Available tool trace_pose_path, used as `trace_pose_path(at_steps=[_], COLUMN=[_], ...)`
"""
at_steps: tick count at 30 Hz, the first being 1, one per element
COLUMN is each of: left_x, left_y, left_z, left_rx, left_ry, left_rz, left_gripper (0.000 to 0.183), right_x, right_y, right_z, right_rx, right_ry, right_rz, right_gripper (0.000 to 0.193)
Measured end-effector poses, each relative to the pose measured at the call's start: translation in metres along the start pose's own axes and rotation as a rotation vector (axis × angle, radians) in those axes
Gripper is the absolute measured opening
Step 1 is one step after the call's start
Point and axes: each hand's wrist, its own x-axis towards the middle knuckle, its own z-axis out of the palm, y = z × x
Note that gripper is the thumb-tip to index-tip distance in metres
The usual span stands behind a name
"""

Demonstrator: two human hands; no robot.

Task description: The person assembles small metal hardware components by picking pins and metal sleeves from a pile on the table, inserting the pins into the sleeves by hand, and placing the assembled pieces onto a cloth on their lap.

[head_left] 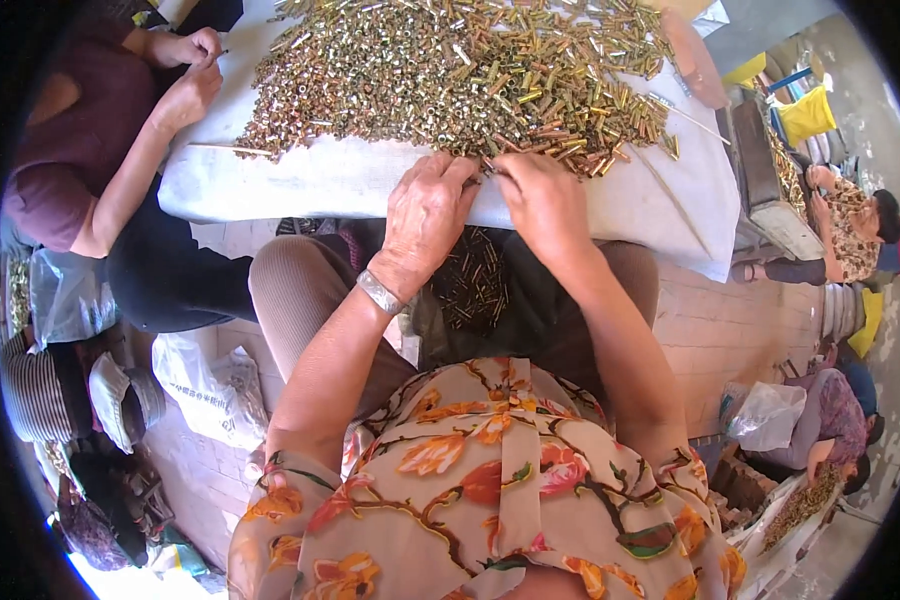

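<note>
pieces of gold-coloured metal (450, 90), short rings and longer tubes, lie heaped on a white cloth (340, 175). at the heap's near edge, the left hand (430, 205), a wide silver-coloured bracelet (380, 292) at its wrist, and the right hand (545, 205) curl inward, fingertips drawn together; whether either holds a piece, i cannot tell. a thin pale stick (671, 198) lies rightward.

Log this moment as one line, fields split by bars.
metal parts: heaped on whitish cloth | left hand: at heap's near edge | right hand: beside left hand, fingers bent | grip: unclear
</note>
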Motion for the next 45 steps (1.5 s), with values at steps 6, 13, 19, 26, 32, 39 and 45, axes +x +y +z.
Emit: trace_pose_path(at_steps=[6, 13, 19, 26, 32, 39, 45], left_x=[0.002, 0.009, 0.012, 0.006, -0.019, -0.053, -0.06], left_y=[0.005, 0.005, 0.015, 0.032, 0.042, 0.056, 0.06], left_z=[-0.003, 0.006, 0.012, 0.006, -0.011, -0.039, -0.042], left_rx=[-0.112, -0.031, -0.066, -0.472, -1.358, -1.562, -1.578], left_ry=[0.017, -0.043, -0.034, -0.018, -0.116, -0.137, -0.064], left_rz=[-0.102, -0.071, -0.101, -0.182, -0.628, -0.729, -0.695], left_gripper=[0.017, 0.018, 0.017, 0.014, 0.016, 0.02, 0.019], right_x=[0.003, 0.005, -0.017, -0.033, -0.049, -0.066, -0.07], right_y=[0.007, 0.009, 0.013, 0.0, -0.018, -0.041, -0.059], right_z=[0.015, -0.002, -0.029, -0.054, -0.056, -0.063, -0.064], right_rx=[-0.212, -0.171, 0.371, 1.1, 1.242, 1.159, 1.121], right_ry=[0.004, 0.027, -0.022, 0.007, 0.024, 0.021, 0.035], right_rz=[-0.059, -0.092, 0.298, 0.703, 0.67, 0.596, 0.55], right_gripper=[0.013, 0.027, 0.029, 0.016, 0.017, 0.016, 0.016])
